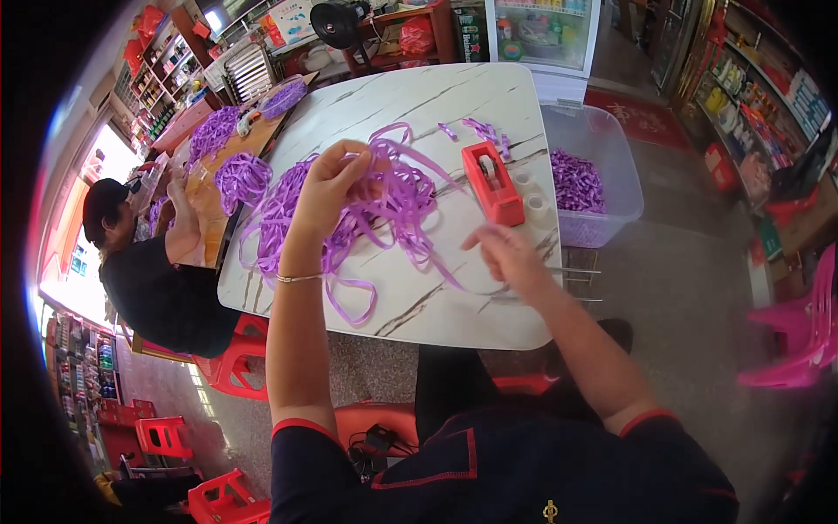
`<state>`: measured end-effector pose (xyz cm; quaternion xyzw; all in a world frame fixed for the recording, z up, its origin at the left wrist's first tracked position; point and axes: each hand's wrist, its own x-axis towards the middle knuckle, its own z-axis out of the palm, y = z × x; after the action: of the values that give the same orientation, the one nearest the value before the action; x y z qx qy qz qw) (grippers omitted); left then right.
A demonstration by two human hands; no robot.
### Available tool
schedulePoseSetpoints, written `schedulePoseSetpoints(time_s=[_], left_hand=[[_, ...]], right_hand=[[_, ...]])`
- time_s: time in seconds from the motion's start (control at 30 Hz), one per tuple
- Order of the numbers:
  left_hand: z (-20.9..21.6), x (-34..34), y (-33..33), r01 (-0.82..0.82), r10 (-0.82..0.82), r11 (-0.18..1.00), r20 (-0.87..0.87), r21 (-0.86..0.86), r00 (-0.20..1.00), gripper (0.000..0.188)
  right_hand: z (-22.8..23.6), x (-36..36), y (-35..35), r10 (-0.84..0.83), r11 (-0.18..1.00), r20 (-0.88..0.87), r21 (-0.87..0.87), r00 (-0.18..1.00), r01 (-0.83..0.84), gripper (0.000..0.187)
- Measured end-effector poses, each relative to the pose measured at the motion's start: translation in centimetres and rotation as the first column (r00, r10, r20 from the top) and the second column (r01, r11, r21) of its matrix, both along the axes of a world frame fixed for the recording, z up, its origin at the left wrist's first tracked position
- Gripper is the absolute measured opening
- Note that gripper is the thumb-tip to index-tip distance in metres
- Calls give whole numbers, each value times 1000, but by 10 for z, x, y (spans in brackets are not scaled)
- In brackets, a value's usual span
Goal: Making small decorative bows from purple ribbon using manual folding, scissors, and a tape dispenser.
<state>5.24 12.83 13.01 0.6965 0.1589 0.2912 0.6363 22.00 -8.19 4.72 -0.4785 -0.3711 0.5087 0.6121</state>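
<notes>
The left hand [336, 179] is raised, fingers pinched closed on purple ribbon [384, 196] lifted from the loose tangle on the table [436, 306]. The right hand [502, 253] hovers low beside the red tape dispenser [491, 182], blurred; its grip cannot be determined. Most ribbon remains unsorted; finished pieces fill the clear bin [611, 157], partly hidden.

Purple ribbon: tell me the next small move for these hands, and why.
Probably draw the right hand further away from the left hand, to pull one strand free. The left hand holds the purple ribbon up, with a tangled heap on the marble table.
</notes>
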Motion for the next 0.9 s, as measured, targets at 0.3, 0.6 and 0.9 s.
schedulePoseSetpoints(time_s=[0.3, 0.6, 0.9], left_hand=[[-92, -27, 42, 37, 569, 544, -401, 838, 718, 12], [-95, -13, 21, 112, 790, 240, -261, 964, 554, 11], [-130, 31, -82, 306, 54, 469, -373, 828, 926, 21]], right_hand=[[65, 42, -51, -225, 963, 113, 175, 968, 203, 27], [86, 51, -75, -317, 938, 195, 210, 928, 276, 27], [90, 48, -83, -366, 924, 225, 202, 903, 324, 34]])
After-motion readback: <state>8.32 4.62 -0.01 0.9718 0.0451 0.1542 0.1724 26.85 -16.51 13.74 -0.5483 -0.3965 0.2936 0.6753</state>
